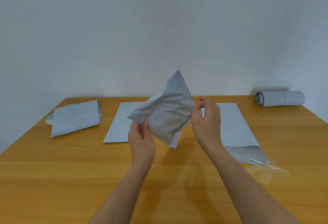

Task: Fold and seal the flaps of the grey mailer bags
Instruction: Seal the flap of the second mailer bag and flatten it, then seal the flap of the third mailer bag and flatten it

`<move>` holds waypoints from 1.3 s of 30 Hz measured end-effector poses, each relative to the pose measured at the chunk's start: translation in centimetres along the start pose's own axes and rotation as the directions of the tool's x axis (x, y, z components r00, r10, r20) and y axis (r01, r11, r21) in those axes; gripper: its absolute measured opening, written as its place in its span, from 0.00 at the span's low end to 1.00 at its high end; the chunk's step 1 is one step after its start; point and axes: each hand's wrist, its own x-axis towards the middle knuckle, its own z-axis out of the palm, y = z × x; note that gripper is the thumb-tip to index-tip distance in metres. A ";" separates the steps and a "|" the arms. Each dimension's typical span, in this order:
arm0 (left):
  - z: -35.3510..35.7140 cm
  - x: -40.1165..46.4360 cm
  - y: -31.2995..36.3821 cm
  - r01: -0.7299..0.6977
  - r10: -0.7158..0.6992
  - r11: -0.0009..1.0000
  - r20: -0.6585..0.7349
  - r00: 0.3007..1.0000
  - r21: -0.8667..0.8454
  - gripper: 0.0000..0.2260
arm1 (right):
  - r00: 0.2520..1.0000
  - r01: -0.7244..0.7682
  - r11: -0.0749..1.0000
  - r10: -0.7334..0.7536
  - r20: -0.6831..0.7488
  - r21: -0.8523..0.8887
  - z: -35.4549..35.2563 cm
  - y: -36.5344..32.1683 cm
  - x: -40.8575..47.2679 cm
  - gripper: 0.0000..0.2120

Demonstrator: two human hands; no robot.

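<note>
A crumpled grey mailer bag [165,110] hangs in the air above the middle of the table, tilted with one corner pointing up. My left hand [141,137] pinches its lower left corner. My right hand [206,117] is at the bag's right edge with fingers loosely curled; whether it grips the bag is unclear. A flat grey mailer [118,126] lies on the table behind the held one. Another flat mailer [236,128] lies to the right, its open flap [248,154] facing me.
A stack of grey mailers [76,118] lies at the back left of the wooden table [53,179]. A roll of grey bags [280,98] rests at the back right corner. A clear plastic strip [276,168] lies by the right mailer's flap.
</note>
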 end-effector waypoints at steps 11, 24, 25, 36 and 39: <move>1.5 4.2 0.1 0.189 -0.209 0.970 0.127 0.970 0.156 0.21 | 0.971 -0.237 0.971 0.238 0.039 -0.031 -0.3 6.9 0.3 0.04; 1.6 -2.1 -8.0 -0.511 -0.253 0.323 0.593 0.765 0.797 0.29 | 0.812 0.324 0.626 0.200 0.548 -0.709 1.8 11.0 -3.1 0.28; 1.6 -2.2 -7.9 -0.498 -0.253 0.320 0.579 0.775 0.806 0.29 | 0.801 0.347 0.623 0.191 0.567 -0.701 1.9 11.3 -2.8 0.29; 1.5 -1.8 -7.8 -0.538 -0.297 0.281 0.605 0.738 0.795 0.29 | 0.773 0.395 0.596 0.196 0.604 -0.699 1.0 11.5 -1.2 0.34; 1.8 -1.3 -7.8 -0.544 -0.324 0.270 0.607 0.725 0.794 0.29 | 0.778 0.393 0.597 0.189 0.599 -0.699 -0.7 11.4 -2.6 0.36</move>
